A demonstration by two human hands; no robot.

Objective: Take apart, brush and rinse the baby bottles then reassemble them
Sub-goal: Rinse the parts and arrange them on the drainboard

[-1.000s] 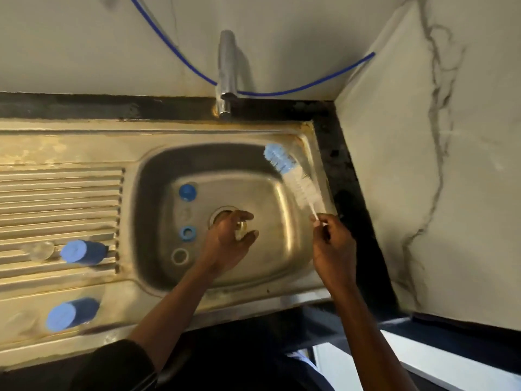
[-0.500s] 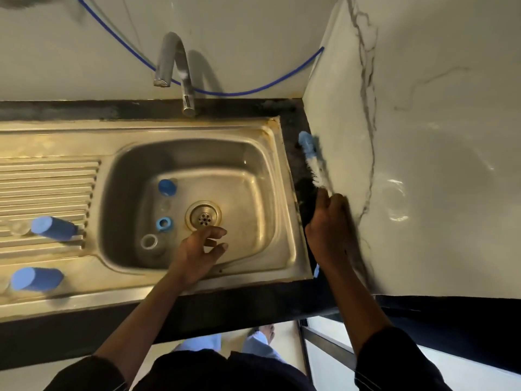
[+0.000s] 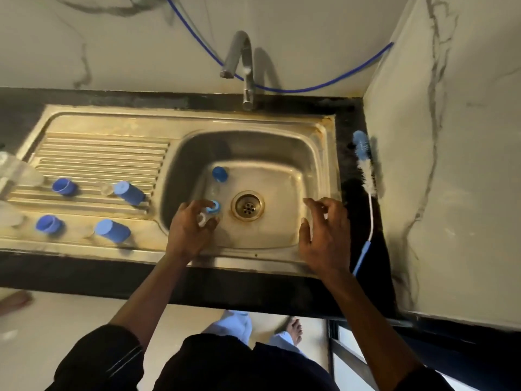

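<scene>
In the steel sink [image 3: 315, 176] my left hand [image 3: 189, 230] reaches down left of the drain [image 3: 248, 206]. Its fingers curl around a small white ring [image 3: 202, 219], and a fingertip touches a light blue ring [image 3: 215, 206] beside it. A blue cap [image 3: 220, 174] lies further back in the basin. My right hand [image 3: 324, 235] hovers open over the sink's right front rim, holding nothing. The bottle brush [image 3: 365, 170], with blue and white bristles and a blue handle, lies on the black counter along the right wall.
On the drainboard [image 3: 98, 153] lie several blue bottle parts [image 3: 129, 192], with clear bottles [image 3: 17, 170] at the far left. The tap [image 3: 242, 66] arches over the back of the basin, not running. A marble wall stands close on the right.
My right hand put the brush down on the right counter and came back open over the sink rim. My left hand moved left from the drain onto the rings.
</scene>
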